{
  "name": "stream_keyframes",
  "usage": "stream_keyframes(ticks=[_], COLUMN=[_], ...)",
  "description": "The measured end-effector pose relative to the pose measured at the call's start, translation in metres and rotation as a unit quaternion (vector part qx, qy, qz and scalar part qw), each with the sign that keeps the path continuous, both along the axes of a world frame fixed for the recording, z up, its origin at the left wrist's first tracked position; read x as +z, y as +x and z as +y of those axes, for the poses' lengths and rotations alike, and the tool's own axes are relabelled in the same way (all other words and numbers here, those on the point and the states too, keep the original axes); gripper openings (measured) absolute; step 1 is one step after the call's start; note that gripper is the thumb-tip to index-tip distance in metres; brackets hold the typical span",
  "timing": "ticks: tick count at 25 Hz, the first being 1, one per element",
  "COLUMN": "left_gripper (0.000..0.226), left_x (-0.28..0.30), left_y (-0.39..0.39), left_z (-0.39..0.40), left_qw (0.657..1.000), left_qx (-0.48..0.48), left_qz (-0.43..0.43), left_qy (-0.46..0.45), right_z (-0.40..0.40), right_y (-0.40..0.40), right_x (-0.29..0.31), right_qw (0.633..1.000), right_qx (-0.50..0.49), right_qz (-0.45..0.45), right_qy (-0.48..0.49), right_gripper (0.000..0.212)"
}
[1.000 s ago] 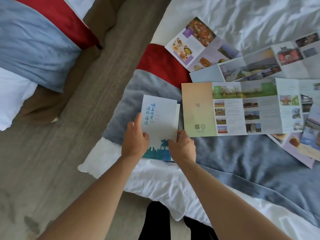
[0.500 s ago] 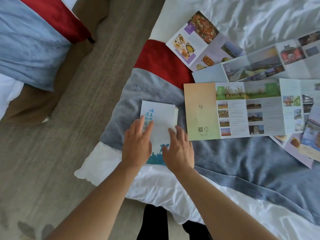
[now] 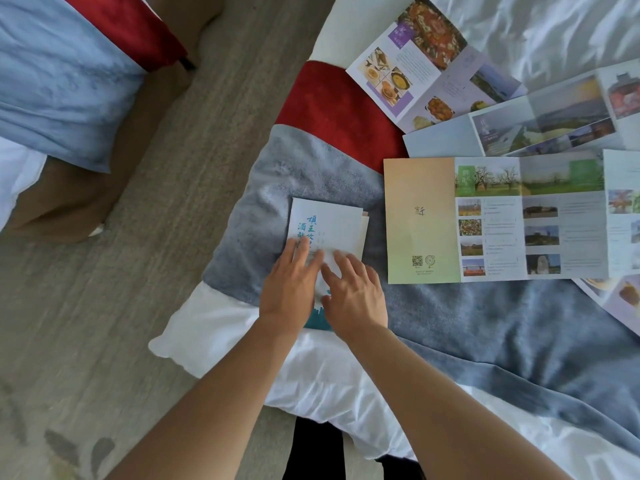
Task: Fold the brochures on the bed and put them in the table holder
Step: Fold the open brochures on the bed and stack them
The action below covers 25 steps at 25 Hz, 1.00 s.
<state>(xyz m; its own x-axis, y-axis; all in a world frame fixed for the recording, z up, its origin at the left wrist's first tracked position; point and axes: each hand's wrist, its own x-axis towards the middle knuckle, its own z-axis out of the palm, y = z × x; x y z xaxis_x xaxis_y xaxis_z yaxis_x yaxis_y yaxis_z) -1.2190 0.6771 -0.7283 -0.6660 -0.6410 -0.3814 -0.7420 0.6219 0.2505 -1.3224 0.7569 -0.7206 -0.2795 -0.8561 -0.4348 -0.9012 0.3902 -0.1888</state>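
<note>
A folded white brochure (image 3: 332, 223) with blue characters lies flat on the grey bed runner (image 3: 287, 181) near the bed's corner. My left hand (image 3: 291, 289) and my right hand (image 3: 356, 292) lie side by side on its lower half, fingers straight and pressing it down. To the right, an unfolded brochure (image 3: 491, 220) with a peach-green cover panel and landscape photos lies open. Behind it lie a food brochure (image 3: 426, 64) with purple panels and a pale blue one (image 3: 540, 123). The table holder is out of view.
A further brochure's edge (image 3: 616, 299) pokes out at the right. The runner's red band (image 3: 332, 112) crosses white bedding (image 3: 540, 32). Grey carpet (image 3: 114, 306) runs left of the bed, with a second bed (image 3: 59, 74) beyond it.
Both hands went from gripping the folded brochure's lower edges to lying flat on top of it, then slid closer together and a little up the brochure, covering more of it.
</note>
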Motion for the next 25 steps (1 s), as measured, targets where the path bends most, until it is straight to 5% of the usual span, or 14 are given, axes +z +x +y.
stream_keyframes(ticks=[11, 19, 22, 25], left_gripper=[0.045, 0.030, 0.037, 0.045], left_x=[0.025, 0.042, 0.043, 0.043], left_y=[-0.007, -0.090, -0.124, -0.157], left_z=[-0.009, 0.016, 0.031, 0.037], left_qw=[0.998, 0.998, 0.980, 0.919], left_qx=[-0.033, 0.021, 0.124, 0.304], left_qz=[-0.033, 0.022, 0.072, 0.104], left_qy=[-0.044, 0.055, 0.135, 0.229], right_z=[0.001, 0.047, 0.082, 0.111], right_y=[-0.020, -0.103, -0.133, -0.159], right_x=[0.021, 0.051, 0.051, 0.048], right_qw=[0.998, 0.970, 0.960, 0.950], right_qx=[-0.027, -0.227, -0.271, -0.304], right_qz=[-0.033, -0.006, 0.007, 0.015], right_qy=[-0.038, -0.090, -0.075, -0.073], right_gripper=[0.042, 0.045, 0.045, 0.044])
